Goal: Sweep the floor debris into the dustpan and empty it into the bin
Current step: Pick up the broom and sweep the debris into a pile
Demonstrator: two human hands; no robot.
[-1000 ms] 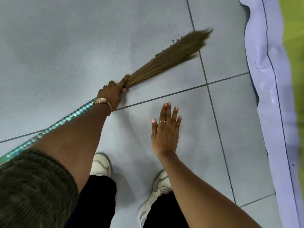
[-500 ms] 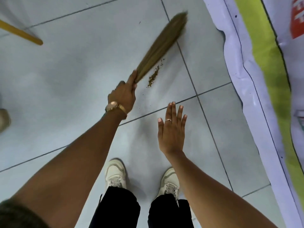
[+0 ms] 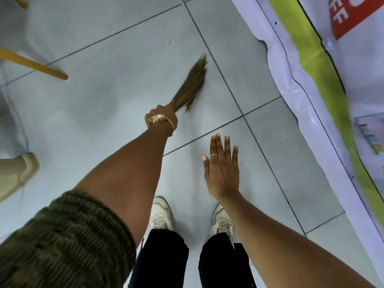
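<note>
Our left hand (image 3: 161, 115) is clamped on the broom (image 3: 192, 82) at the bristle base; our right hand (image 3: 221, 169) hangs flat, fingers spread, holding nothing. Bristles lie on the grey tile floor (image 3: 104, 100), a small debris pile (image 3: 189, 106) just beside them, near the banner (image 3: 311, 69).

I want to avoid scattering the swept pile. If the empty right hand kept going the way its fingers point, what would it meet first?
Probably nothing: ahead of the right hand lies bare floor, then the banner. The debris pile sits off to its left.
</note>
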